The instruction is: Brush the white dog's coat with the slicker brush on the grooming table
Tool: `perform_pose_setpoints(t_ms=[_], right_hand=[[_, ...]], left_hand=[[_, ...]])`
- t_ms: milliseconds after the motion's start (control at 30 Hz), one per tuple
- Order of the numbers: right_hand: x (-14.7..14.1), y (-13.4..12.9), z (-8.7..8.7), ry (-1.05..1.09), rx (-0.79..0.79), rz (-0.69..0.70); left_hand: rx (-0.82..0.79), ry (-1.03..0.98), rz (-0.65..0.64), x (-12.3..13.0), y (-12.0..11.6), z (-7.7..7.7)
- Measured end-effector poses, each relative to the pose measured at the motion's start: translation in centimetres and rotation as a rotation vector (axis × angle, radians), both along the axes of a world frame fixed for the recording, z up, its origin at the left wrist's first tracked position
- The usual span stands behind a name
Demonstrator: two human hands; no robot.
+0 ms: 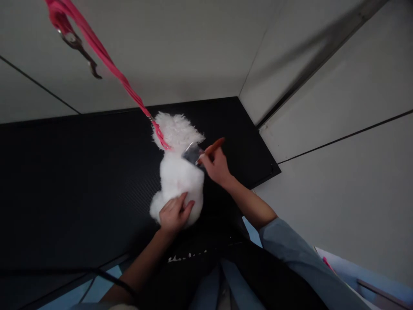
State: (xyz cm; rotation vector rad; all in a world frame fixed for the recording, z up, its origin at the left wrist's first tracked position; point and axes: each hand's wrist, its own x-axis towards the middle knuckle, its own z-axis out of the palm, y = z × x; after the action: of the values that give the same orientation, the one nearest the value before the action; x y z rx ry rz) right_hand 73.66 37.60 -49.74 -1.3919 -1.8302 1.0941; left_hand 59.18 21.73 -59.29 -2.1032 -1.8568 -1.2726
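Observation:
A small white fluffy dog (182, 172) is on a black ribbed table (80, 181), seen from above with its curly head away from me. My left hand (176, 213) rests on its lower back, thumb apart from the fingers. In my right hand (217, 165) is a slicker brush (215, 146) with an orange-brown wooden handle, gripped near its head. The brush head, partly blurred, lies against the dog's right shoulder, just below the head. A pink grooming loop (158, 131) runs round the dog's neck.
The loop's pink strap (106, 58) rises to the upper left, where a dark metal clip (75, 43) hangs. Pale wall panels (193, 51) stand behind the table and to the right (338, 193). A black cord (80, 271) crosses the lower left.

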Motion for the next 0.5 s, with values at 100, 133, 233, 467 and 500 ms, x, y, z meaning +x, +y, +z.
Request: perform_pose_setpoints(t_ms=[100,133,233,467,500], right_hand=[[0.0,-0.3,0.6,-0.098,-0.064,0.237],[0.0,-0.4,0.9,-0.123,-0.061,0.198],[-0.3,-0.7,1.6,-0.19,0.069,0.025],[-1.7,-0.2,3.6,-0.404,0.127,0.166],[-1.8,-0.2,3.8,-0.4,0.166,0.125]], left_hand=[[0.036,0.035,-0.03,0.1,-0.1,-0.1],[0.027,0.035,-0.034,0.1,-0.2,-0.2],[-0.032,0.046,-0.047,-0.1,-0.2,-0.4],[-0.075,0.071,-0.053,0.2,-0.4,-0.5],[-0.088,0.078,-0.054,0.3,-0.4,-0.5]])
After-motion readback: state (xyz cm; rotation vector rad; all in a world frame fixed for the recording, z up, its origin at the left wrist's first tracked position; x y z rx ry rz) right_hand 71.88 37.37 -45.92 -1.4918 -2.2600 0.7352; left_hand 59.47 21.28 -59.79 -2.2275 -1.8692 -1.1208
